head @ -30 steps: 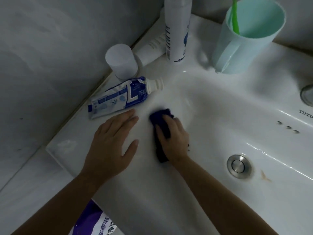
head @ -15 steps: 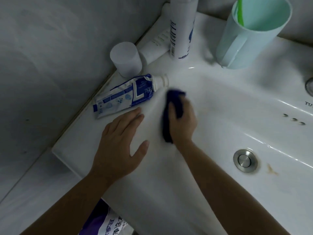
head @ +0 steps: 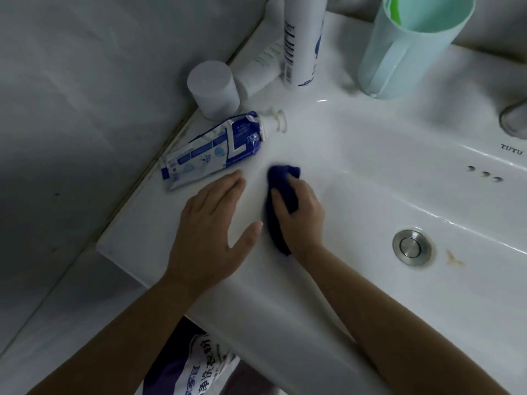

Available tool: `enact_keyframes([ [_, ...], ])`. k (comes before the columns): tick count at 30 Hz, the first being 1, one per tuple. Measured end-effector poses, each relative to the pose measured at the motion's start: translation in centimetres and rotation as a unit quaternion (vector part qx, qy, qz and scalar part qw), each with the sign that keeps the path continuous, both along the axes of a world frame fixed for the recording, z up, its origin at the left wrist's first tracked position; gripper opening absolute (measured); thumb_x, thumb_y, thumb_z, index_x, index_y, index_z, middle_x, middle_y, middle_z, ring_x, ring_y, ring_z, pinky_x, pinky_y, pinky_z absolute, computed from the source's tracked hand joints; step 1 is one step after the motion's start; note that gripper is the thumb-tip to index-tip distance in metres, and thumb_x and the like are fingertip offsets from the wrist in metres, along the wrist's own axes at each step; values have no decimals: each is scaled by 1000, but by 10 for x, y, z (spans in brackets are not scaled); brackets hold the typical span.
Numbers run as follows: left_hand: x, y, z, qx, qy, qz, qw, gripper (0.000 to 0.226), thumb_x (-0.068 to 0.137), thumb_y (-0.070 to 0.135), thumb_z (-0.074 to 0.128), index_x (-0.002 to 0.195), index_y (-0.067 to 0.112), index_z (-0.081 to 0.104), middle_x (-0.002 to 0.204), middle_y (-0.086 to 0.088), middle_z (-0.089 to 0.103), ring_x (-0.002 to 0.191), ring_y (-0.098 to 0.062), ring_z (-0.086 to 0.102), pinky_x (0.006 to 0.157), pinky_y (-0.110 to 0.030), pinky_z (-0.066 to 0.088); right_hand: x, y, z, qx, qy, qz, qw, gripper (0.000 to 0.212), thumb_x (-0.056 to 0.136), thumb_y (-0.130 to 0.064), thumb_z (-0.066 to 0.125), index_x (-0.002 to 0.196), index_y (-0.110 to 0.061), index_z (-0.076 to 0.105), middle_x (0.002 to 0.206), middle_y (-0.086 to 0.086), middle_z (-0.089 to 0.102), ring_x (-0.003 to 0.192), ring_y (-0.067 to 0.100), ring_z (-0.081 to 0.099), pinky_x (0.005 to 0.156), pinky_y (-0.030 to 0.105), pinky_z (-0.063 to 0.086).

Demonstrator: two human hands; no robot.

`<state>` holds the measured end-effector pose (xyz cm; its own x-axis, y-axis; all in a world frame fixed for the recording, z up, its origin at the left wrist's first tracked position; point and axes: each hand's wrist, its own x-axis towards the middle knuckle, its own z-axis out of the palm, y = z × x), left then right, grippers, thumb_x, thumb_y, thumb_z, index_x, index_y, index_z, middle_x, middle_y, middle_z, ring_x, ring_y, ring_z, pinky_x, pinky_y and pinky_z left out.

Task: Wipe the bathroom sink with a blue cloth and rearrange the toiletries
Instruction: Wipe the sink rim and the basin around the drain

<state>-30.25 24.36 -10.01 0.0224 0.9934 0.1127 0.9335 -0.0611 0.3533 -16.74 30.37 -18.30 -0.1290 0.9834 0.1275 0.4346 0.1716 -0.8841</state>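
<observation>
My right hand [head: 299, 218] presses a bunched dark blue cloth [head: 278, 192] against the inner left slope of the white sink [head: 385, 172]. My left hand [head: 211, 232] lies flat and open on the sink's left rim, just left of the cloth. A blue and white toothpaste tube [head: 216, 148] lies on the rim right beyond my left fingertips. Behind it stand a white cap-like cup [head: 212, 88], a lying white tube [head: 261, 71], a tall white spray bottle [head: 302, 38] and a pale green mug [head: 410, 44] with a green toothbrush [head: 395, 7].
A metal drain plug [head: 410, 246] sits in the basin with a brown stain [head: 453, 259] to its right. Three overflow holes [head: 484, 174] mark the back wall. A grey tiled wall [head: 85, 109] runs along the left. A purple and white bag [head: 196, 363] lies below the sink.
My right hand slid the cloth forward toward the toothpaste cap, then back down the sink's slope. My left hand stayed flat on the rim.
</observation>
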Motion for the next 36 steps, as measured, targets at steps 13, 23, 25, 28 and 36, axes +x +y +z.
enact_keyframes([
  [13,2,3,3,-13,49,7,999,63,85,41,39,134,1,44,139,-12,44,126,-20,36,102,-27,22,62,44,-22,12,-236,-22,971,32,91,-29,50,113,-7,58,100,15,62,78,35,59,60,35,45],
  [23,3,4,0,-20,83,11,996,64,83,41,41,135,2,42,140,-12,43,126,-21,35,101,-29,24,76,57,-23,-33,-260,-103,960,29,87,-29,56,108,-9,62,102,15,61,87,37,58,64,34,41],
  [25,4,3,0,-19,79,7,997,65,83,40,42,135,2,41,140,-13,43,126,-21,34,101,-30,23,73,18,-21,18,-236,16,972,32,87,-34,53,103,-9,64,94,13,64,81,33,61,63,32,46],
  [28,3,4,1,-13,87,5,996,65,83,40,42,135,2,41,140,-13,43,126,-23,36,100,-34,28,93,-19,-20,134,-222,251,932,32,84,-36,53,95,-10,67,81,9,67,67,28,63,55,27,48],
  [36,4,3,1,-10,94,4,996,64,82,39,41,134,1,42,138,-15,45,124,-24,37,98,-37,32,84,19,-17,-52,-241,-49,968,30,85,-30,58,110,-15,63,103,11,63,93,31,58,71,31,40],
])
